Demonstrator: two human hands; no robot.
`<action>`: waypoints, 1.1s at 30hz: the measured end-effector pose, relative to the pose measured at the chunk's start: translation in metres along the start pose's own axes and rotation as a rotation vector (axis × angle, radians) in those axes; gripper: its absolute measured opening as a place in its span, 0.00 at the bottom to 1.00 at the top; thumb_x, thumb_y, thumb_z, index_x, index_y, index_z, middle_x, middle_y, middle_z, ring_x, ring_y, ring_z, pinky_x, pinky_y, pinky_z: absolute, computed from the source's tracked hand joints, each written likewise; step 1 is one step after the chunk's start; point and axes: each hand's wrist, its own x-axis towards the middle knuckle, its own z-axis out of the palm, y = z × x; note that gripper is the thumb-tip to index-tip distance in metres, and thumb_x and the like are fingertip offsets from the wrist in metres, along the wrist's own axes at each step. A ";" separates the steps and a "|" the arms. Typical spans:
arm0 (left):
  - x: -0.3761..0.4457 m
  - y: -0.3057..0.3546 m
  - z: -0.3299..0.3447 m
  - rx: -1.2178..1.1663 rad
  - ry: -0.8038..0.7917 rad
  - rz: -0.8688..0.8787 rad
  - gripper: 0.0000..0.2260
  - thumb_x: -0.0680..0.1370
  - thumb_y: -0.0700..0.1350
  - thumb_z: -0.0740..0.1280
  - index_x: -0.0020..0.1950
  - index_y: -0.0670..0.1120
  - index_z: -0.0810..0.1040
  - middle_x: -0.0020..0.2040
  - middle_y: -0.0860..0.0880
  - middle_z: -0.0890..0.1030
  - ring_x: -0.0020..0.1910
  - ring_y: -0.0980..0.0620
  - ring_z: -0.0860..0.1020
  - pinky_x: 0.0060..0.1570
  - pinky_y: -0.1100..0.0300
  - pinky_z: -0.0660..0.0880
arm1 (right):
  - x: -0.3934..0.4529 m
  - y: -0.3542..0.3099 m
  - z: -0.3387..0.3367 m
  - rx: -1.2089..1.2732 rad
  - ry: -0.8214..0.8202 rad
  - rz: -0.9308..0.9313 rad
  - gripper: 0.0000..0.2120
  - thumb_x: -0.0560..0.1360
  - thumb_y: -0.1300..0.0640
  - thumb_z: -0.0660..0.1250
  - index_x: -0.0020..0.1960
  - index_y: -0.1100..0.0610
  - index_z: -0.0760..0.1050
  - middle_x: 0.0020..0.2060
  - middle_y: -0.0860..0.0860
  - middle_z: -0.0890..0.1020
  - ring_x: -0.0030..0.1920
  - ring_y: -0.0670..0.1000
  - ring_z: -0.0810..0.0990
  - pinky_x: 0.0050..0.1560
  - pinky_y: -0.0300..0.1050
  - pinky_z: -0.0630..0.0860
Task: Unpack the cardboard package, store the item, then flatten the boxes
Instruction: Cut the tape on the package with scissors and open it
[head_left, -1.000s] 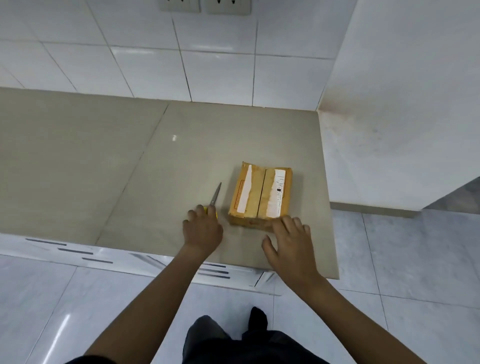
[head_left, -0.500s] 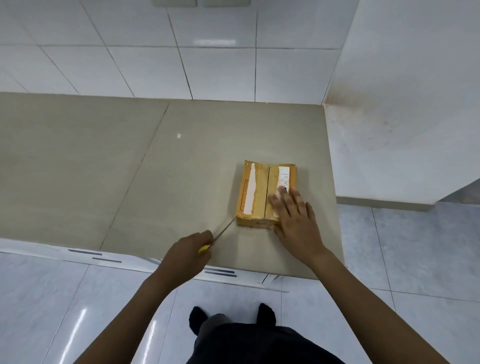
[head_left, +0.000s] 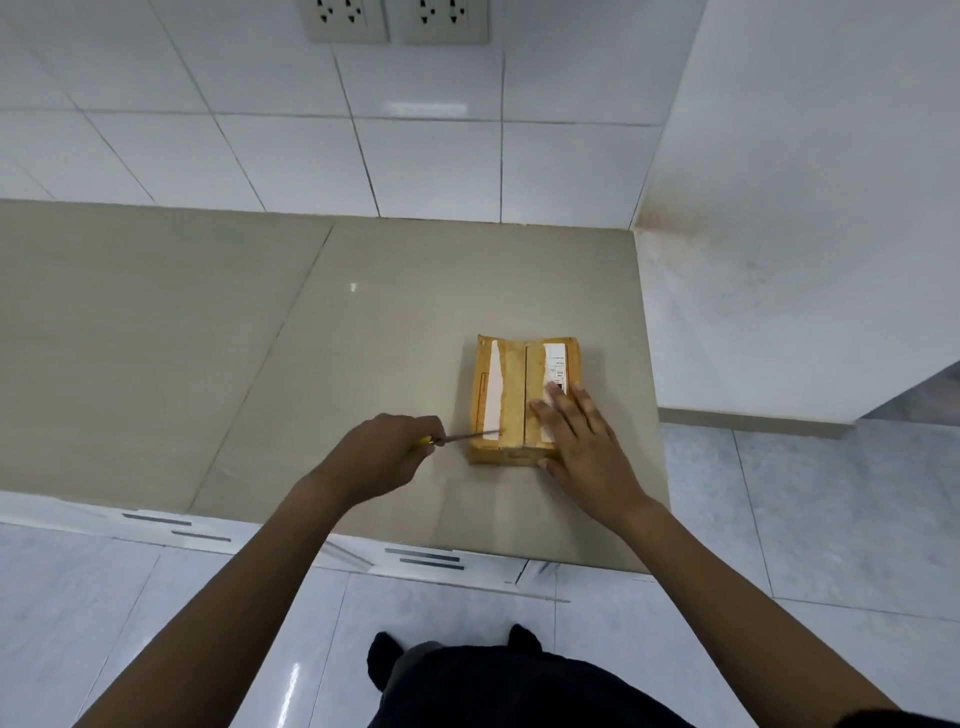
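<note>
A small brown cardboard package (head_left: 511, 384) with torn white label strips lies flat on the beige countertop (head_left: 311, 338), near its right front corner. Its two top flaps meet at a centre seam and lie closed. My right hand (head_left: 576, 431) rests flat on the right flap with fingers spread. My left hand (head_left: 387, 454) is closed around a yellow-handled knife (head_left: 465, 437). The thin blade points right and its tip lies over the package's near left corner.
White tiled wall runs behind the counter with two power sockets (head_left: 397, 21) at the top. A white wall (head_left: 800, 234) bounds the counter on the right. Drawer fronts with grey handles (head_left: 426, 558) sit below the counter edge. Pale floor tiles lie underneath.
My left hand picked the knife up off the counter and brought the blade to the package's near left corner. My right hand moved from the package's front edge onto its right flap.
</note>
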 end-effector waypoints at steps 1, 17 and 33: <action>0.001 0.002 -0.004 -0.007 -0.002 0.035 0.06 0.79 0.46 0.63 0.54 0.52 0.77 0.46 0.50 0.83 0.42 0.49 0.79 0.40 0.55 0.75 | -0.001 0.000 0.000 0.005 0.000 0.001 0.34 0.76 0.53 0.67 0.76 0.49 0.55 0.79 0.51 0.54 0.79 0.56 0.45 0.74 0.57 0.57; 0.002 -0.012 0.013 -0.146 -0.121 -0.030 0.08 0.78 0.40 0.64 0.52 0.50 0.81 0.47 0.52 0.85 0.42 0.57 0.81 0.45 0.61 0.77 | 0.001 0.000 0.006 0.047 0.039 0.005 0.32 0.76 0.55 0.67 0.76 0.49 0.56 0.79 0.50 0.53 0.79 0.56 0.44 0.74 0.55 0.58; 0.006 -0.015 0.025 -0.335 -0.063 -0.015 0.08 0.78 0.39 0.66 0.52 0.46 0.83 0.46 0.57 0.82 0.45 0.60 0.79 0.47 0.74 0.70 | 0.002 0.001 0.008 0.069 0.043 0.007 0.33 0.75 0.57 0.68 0.75 0.50 0.57 0.78 0.51 0.55 0.78 0.57 0.45 0.74 0.58 0.60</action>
